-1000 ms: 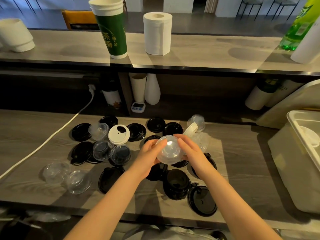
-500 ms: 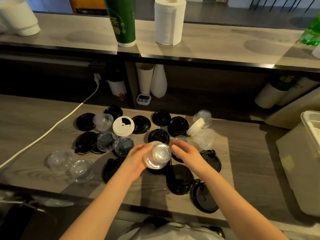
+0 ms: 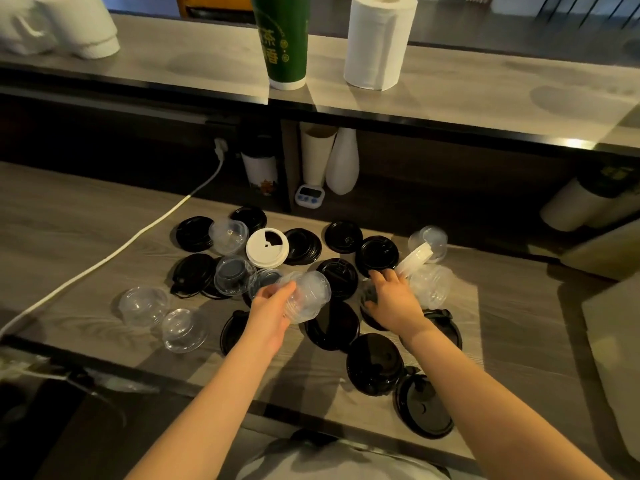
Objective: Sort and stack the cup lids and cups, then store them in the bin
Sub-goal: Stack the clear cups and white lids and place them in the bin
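Observation:
Black flat lids point(image 3: 375, 363), clear dome lids point(image 3: 143, 304) and one white lid point(image 3: 267, 247) lie scattered on the wooden counter point(image 3: 69, 216). My left hand point(image 3: 272, 308) grips a small stack of clear dome lids point(image 3: 306, 296) just above the counter. My right hand point(image 3: 391, 299) rests palm down, fingers spread, on a clear lid over a black lid point(image 3: 370, 299); whether it grips that lid is hidden. More clear domes point(image 3: 431, 285) sit just right of it. The white bin point(image 3: 613, 344) shows only at the right edge.
A tall green paper cup point(image 3: 282, 39) and a paper towel roll point(image 3: 377, 39) stand on the upper shelf. A white power cable point(image 3: 114, 252) runs across the counter's left side. A small timer point(image 3: 310, 195), cups and a white vase point(image 3: 343, 161) stand under the shelf.
My right hand let go of the clear lid stack and moved right and down onto lids on the counter. My left hand kept the stack and shifted it left.

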